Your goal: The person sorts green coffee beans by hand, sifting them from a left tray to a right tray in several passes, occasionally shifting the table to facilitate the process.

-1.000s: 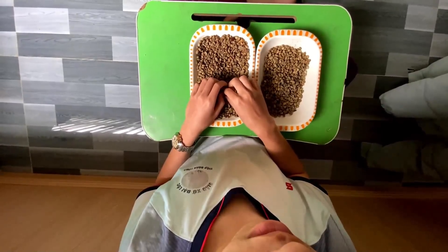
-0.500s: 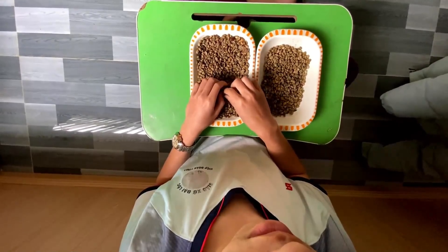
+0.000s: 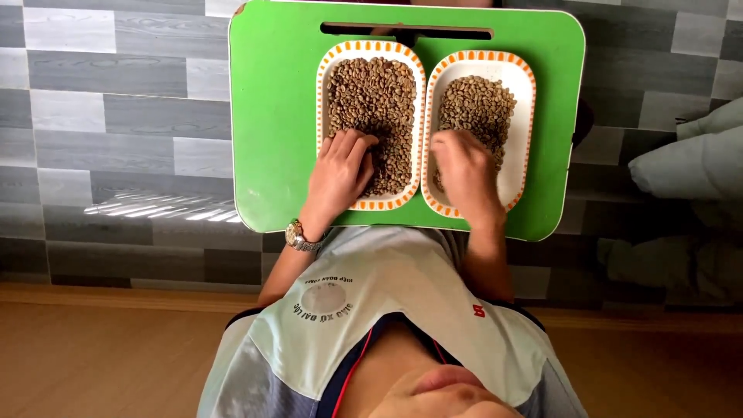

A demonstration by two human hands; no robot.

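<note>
Two hands [image 3: 340, 174], two bean-filled trays [image 3: 321, 93], one green lap table [image 3: 271, 116], one wristwatch [image 3: 296, 236].

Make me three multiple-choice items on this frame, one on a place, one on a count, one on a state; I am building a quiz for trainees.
1. Where does the right hand rest?
A. on the beans in the right dish
B. on the floor
C. on the watch

2. How many dishes stand on the green tray?
A. one
B. two
C. four

3. How is the left dish?
A. empty
B. upside down
C. filled with beans

Key: 1 A, its fingers lie on that dish's pile; 2 B, two orange-rimmed white dishes stand side by side; 3 C, brownish beans cover it, with the left hand on them.
</note>
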